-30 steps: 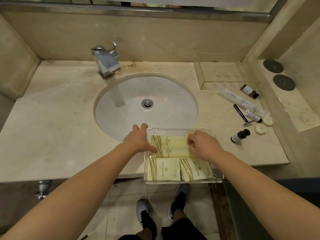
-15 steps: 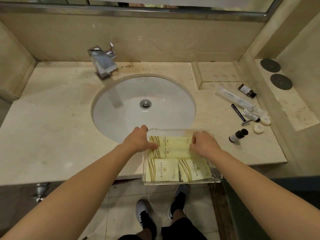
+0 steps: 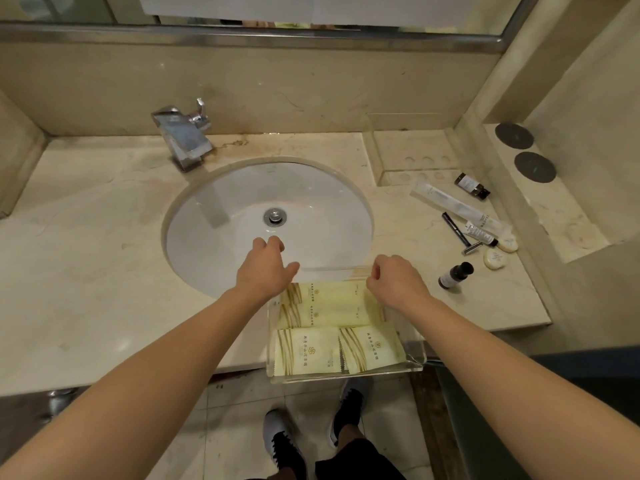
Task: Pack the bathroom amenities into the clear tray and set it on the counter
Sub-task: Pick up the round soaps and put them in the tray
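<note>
**A:** Where's the clear tray (image 3: 414, 355) from where you sit?

**B:** Just in front of the sink (image 3: 270, 216), on the near side of the basin, with its front edge hanging past the counter (image 3: 86, 271) lip. Four yellow sachets (image 3: 332, 327) lie flat inside it, two long ones nearer the sink, two squarer ones nearer me.

**A:** And my hands?

**B:** I read the left hand (image 3: 266, 271) as released: fingers loosely spread, hovering at the tray's sink-side left corner, gripping nothing I can see. The right hand (image 3: 396, 280) is curled at the sink-side right corner; whether it pinches the tray wall or a sachet edge, I cannot tell.

**A:** So which step?

**B:** Mid-packing, I'd judge. To the right of the sink there are loose items: a small bottle (image 3: 455, 275) standing, another dark bottle (image 3: 471, 186) lying down, a long clear packet (image 3: 453, 206), a razor (image 3: 457, 233), round soaps (image 3: 495, 258).

**A:** Next?

**B:** I'd reach right for those, fit them beside the sachets, and push the tray fully onto the counter.
</note>
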`<control>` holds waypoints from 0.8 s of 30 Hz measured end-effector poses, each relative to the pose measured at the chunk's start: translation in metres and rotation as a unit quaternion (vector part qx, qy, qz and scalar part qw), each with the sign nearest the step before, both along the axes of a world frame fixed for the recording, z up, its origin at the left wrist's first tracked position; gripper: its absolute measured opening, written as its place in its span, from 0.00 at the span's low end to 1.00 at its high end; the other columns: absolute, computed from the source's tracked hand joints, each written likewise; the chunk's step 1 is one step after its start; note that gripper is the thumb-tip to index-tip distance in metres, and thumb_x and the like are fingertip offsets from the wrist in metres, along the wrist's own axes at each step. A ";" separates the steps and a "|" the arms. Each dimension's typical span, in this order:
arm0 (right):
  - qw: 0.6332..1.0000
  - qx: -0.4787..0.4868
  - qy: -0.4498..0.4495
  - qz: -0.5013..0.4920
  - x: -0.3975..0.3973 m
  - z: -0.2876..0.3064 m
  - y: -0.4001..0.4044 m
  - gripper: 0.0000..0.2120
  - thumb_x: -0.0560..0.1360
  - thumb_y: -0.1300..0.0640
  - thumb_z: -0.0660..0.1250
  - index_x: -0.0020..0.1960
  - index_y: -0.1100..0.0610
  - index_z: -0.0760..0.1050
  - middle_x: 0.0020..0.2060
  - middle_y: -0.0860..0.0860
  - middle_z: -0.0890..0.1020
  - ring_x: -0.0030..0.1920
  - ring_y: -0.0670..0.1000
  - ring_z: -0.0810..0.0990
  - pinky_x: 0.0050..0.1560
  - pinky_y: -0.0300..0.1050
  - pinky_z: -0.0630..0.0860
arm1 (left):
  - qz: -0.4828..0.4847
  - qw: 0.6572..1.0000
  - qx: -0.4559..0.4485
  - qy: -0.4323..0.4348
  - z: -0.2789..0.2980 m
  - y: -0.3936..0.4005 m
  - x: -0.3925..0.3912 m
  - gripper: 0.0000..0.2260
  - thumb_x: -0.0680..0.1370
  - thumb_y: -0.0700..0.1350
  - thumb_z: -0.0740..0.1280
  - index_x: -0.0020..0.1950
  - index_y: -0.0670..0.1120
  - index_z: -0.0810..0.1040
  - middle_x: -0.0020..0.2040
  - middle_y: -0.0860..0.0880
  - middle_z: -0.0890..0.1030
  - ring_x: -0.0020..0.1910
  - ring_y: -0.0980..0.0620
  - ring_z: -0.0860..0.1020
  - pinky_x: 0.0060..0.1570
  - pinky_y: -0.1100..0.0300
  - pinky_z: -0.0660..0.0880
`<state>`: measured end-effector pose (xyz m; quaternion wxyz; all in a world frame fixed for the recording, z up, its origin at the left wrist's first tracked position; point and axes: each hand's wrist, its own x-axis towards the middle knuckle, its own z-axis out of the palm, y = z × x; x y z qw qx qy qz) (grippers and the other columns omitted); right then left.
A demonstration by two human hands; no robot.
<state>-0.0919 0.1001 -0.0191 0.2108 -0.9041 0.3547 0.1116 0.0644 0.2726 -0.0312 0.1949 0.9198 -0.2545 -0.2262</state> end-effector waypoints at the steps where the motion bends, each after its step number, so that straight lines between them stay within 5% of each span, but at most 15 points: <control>1: 1.000 0.015 -0.024 0.007 0.000 0.004 -0.003 0.03 0.75 0.56 0.63 0.46 0.56 0.73 0.46 0.54 0.77 0.46 0.55 0.77 0.41 0.46 0.72 | -0.001 1.000 -0.010 -0.007 0.001 -0.006 0.000 0.22 0.76 0.53 0.66 0.66 0.44 0.68 0.64 0.43 0.68 0.55 0.43 0.76 0.51 0.50 0.75; 11: 0.970 0.021 -0.214 -0.110 -0.002 0.041 -0.065 0.04 0.74 0.60 0.64 0.48 0.57 0.76 0.41 0.53 0.80 0.42 0.52 0.76 0.43 0.45 0.73 | -0.079 0.995 -0.061 -0.025 0.012 -0.093 -0.015 0.17 0.76 0.49 0.66 0.62 0.45 0.72 0.59 0.45 0.73 0.56 0.47 0.73 0.52 0.51 0.74; 19: 0.942 0.009 -0.189 -0.278 -0.046 0.029 -0.141 0.03 0.73 0.60 0.63 0.45 0.56 0.75 0.42 0.53 0.80 0.44 0.55 0.78 0.42 0.49 0.76 | -0.191 0.979 -0.069 0.008 0.018 -0.200 -0.042 0.13 0.77 0.48 0.65 0.59 0.46 0.74 0.55 0.47 0.75 0.47 0.50 0.74 0.48 0.58 0.71; 24: 0.949 -0.018 -0.117 -0.294 -0.078 0.014 -0.176 0.04 0.75 0.58 0.64 0.49 0.56 0.74 0.50 0.55 0.77 0.46 0.57 0.77 0.41 0.46 0.71 | -0.247 0.966 -0.073 0.023 0.017 -0.265 -0.071 0.12 0.76 0.47 0.65 0.57 0.45 0.74 0.53 0.46 0.76 0.46 0.49 0.74 0.48 0.57 0.71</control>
